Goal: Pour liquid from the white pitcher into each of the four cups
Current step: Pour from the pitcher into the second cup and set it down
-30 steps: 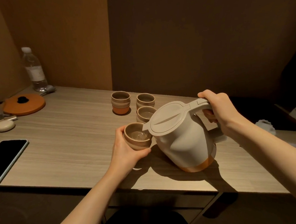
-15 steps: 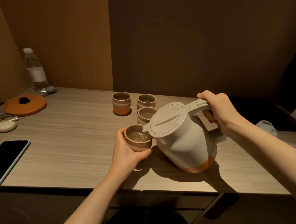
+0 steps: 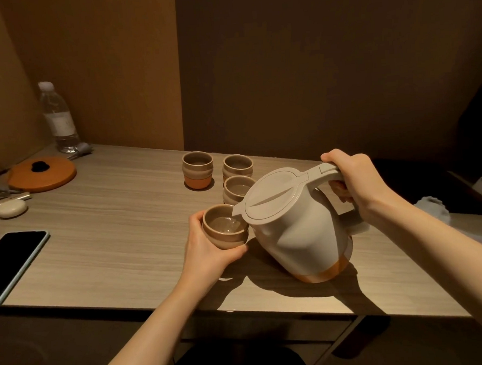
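Observation:
The white pitcher [image 3: 299,226] with an orange base is tilted to the left, its spout over the rim of the near cup [image 3: 224,230]. My right hand [image 3: 352,178] grips the pitcher's handle. My left hand [image 3: 207,249] is wrapped around the near cup, which holds clear liquid. Three more beige cups stand behind: one with an orange foot [image 3: 197,169] at the back left, one [image 3: 237,165] at the back right, and one [image 3: 236,188] partly hidden by the pitcher's lid.
On the wooden table [image 3: 110,232], a black phone [image 3: 9,261] lies at the left edge. Further back left are an orange lid [image 3: 43,173], a small white case [image 3: 11,208], cables and a water bottle [image 3: 58,117]. Walls close the back.
Both hands, the pitcher and the near cup keep nearly the same pose. The view has shifted slightly.

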